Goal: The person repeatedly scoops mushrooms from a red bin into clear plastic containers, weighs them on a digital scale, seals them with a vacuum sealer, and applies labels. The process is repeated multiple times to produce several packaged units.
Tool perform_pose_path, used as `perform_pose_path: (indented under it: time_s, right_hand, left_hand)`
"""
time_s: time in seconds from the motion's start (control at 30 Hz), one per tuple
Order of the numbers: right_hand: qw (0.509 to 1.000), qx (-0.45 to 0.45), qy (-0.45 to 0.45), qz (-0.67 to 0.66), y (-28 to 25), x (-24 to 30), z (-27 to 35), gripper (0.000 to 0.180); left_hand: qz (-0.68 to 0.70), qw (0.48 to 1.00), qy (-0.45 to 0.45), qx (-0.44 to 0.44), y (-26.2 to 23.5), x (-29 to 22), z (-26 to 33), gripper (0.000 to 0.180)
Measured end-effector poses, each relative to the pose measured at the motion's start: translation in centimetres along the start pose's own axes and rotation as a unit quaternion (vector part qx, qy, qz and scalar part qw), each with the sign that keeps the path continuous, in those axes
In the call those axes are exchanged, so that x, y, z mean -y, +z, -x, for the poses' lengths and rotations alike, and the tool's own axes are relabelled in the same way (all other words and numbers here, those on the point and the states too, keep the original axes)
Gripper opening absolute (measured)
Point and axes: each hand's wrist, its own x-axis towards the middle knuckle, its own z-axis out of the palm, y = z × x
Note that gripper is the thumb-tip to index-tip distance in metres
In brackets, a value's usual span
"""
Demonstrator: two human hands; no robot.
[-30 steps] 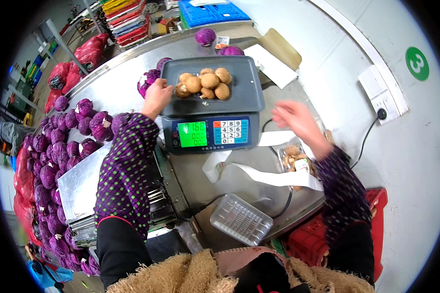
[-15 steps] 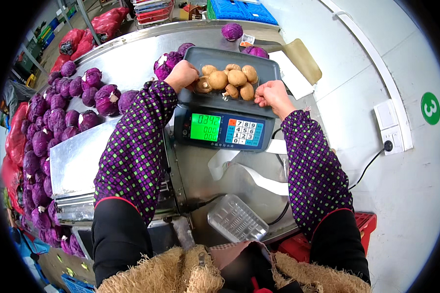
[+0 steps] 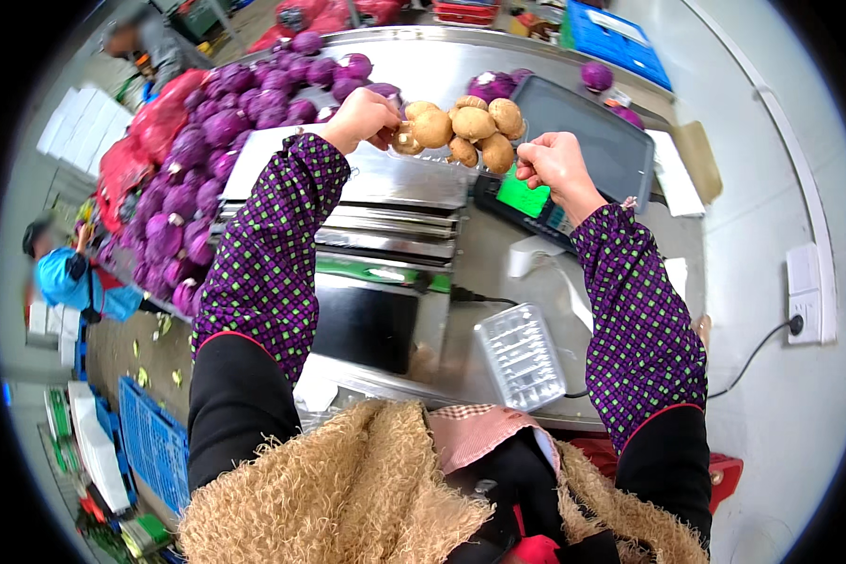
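Observation:
Several brown mushrooms sit in a clear plastic tray that barely shows beneath them. My left hand pinches the tray's left end, and my right hand is closed at its right end. Between them the tray is held up over the metal machine top and the near left edge of the scale. The grey weighing pan of the digital scale has nothing on it. Part of its lit green display shows beside my right hand.
An empty clear tray lies on the metal table near me, by a black plate. Purple cabbages are heaped at left. A white strip curls below the scale. Two people are farther off at left.
The tray of mushrooms has come off the scale pan and moved left, carried by both my hands. The view has turned toward the left.

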Motion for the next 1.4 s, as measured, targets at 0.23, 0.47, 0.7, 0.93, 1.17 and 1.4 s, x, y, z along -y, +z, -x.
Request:
perform_pose_path:
  time_s: [0.23,0.47,0.7,0.93,1.17,1.4]
  right_hand:
    - [0.997,0.07,0.028,-0.005,11.6,-0.2,0.7,0.013]
    - [0.995,0.067,0.067,0.044,14.7,-2.9,0.1,0.016]
    - [0.993,0.044,0.049,0.097,15.3,-2.1,-0.2,0.014]
    - [0.978,0.157,-0.064,0.123,15.7,-2.7,2.9,0.035]
    - [0.917,0.161,-0.225,0.287,9.6,-3.3,5.0,0.025]
    - [0.943,0.128,-0.177,0.25,9.1,-2.7,4.8,0.03]
  left_hand:
    - [-0.004,0.996,-0.034,-0.086,-8.2,7.2,4.9,0.015]
    - [0.01,0.997,-0.057,-0.054,-9.3,13.4,3.5,0.011]
    - [0.043,0.998,-0.026,-0.022,-9.8,15.1,2.1,0.014]
    - [-0.283,0.914,0.181,-0.23,-7.5,19.7,1.9,0.025]
    - [-0.3,0.893,0.086,-0.325,-6.5,17.1,10.6,0.014]
    - [-0.431,0.833,0.04,-0.346,-5.4,19.8,12.5,0.016]
